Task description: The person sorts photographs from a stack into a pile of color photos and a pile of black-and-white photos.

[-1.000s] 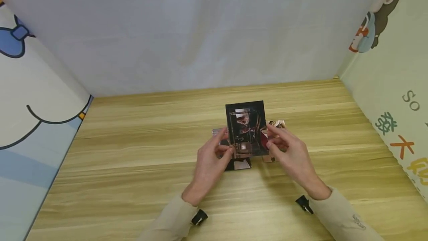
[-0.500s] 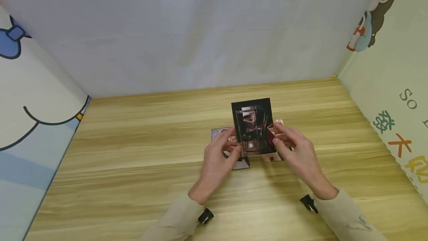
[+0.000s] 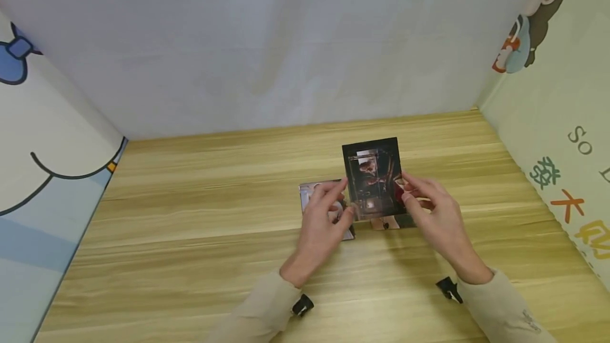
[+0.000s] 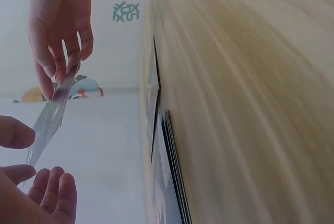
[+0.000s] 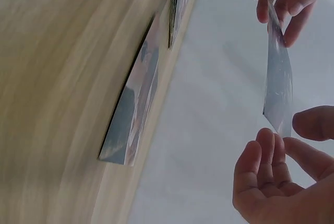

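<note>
A dark glossy photo card (image 3: 374,179) is held up off the table between both hands. My left hand (image 3: 319,229) pinches its left edge between thumb and fingers. At the opposite edge, my right hand (image 3: 440,221) pinches it the same way. Both wrist views show the card (image 4: 49,122) tilted and slightly bowed, well above the wood. Behind the left hand lies a small stack of photo cards (image 3: 308,192), partly covered by the fingers. Another photo card (image 3: 388,223) lies flat under the raised one, which hides most of it.
The wooden table (image 3: 190,216) reaches back to a pale cloth wall (image 3: 214,52). Printed cartoon panels stand at the left (image 3: 52,120) and right (image 3: 553,115). A black strap end (image 3: 302,306) hangs at the left cuff and another (image 3: 449,290) at the right cuff.
Both hands have moved to the right with the dark photo card between them. More of the stack at the left now shows, while the card beneath is covered differently.
</note>
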Demonstrator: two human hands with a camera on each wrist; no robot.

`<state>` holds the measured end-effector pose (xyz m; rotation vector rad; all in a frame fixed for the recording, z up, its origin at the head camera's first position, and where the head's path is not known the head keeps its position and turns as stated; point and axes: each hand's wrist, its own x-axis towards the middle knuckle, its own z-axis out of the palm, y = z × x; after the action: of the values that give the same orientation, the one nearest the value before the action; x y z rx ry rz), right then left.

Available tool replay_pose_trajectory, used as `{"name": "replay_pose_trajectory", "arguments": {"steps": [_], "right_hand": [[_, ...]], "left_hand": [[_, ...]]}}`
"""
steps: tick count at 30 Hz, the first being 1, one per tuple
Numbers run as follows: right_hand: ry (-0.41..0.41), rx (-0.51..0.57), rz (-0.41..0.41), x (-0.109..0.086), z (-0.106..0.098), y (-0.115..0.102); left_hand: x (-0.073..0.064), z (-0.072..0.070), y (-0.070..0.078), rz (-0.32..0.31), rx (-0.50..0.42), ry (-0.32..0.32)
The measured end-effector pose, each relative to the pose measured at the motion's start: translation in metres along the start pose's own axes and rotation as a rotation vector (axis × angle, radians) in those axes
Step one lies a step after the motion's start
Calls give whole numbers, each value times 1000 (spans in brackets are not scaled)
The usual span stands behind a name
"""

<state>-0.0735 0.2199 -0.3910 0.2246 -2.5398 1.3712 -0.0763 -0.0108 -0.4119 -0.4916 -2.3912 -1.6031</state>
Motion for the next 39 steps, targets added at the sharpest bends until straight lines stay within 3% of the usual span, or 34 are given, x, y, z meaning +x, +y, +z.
{"name": "replay_pose_trajectory", "arguments": {"steps": [21,39], "right_hand": [[10,-65,36,-2,-16,20],[-54,-121,95,2,-22,34]], "left_hand": [[8,21,4,-103,3,-136],[12,34,3,-182,43,-222]]}}
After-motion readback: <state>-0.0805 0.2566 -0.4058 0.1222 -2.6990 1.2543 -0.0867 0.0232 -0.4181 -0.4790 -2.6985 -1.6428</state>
